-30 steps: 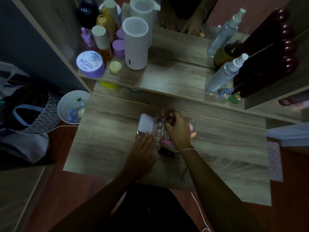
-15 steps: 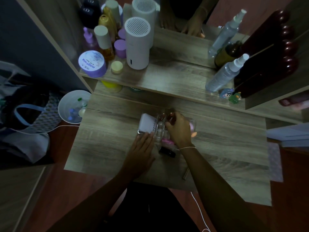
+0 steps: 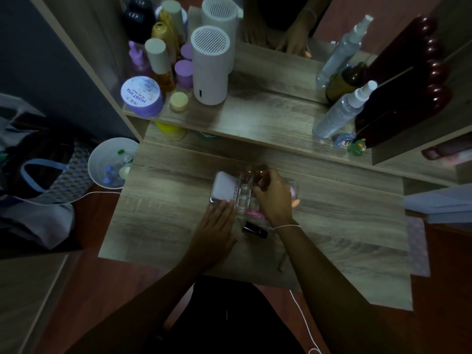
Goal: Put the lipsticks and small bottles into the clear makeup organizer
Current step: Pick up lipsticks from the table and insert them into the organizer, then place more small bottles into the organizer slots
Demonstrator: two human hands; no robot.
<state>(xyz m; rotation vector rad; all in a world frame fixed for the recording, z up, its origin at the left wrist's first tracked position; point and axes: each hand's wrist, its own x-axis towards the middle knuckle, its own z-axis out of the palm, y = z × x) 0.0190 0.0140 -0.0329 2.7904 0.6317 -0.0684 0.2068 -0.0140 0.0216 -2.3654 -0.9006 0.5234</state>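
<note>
The clear makeup organizer (image 3: 244, 196) stands mid-table, hard to make out in the dim light. My right hand (image 3: 274, 196) hovers over its far part, fingers closed on a small dark reddish bottle (image 3: 258, 172). My left hand (image 3: 217, 226) rests flat on the table against the organizer's near left side, fingers touching a white box (image 3: 224, 187) that sits at its left. A pink item (image 3: 252, 213) lies in the organizer under my right wrist. A black lipstick (image 3: 255, 229) lies at its near edge.
The wooden table (image 3: 166, 213) has a raised shelf (image 3: 255, 123) behind with a white cylinder (image 3: 210, 70), jars and spray bottles (image 3: 339, 113). A white bin (image 3: 109, 162) stands left of the table. A thin metal stick (image 3: 282, 263) lies near the front edge.
My right hand has shifted slightly over the organizer with the small bottle. My left hand has stayed beside the white box.
</note>
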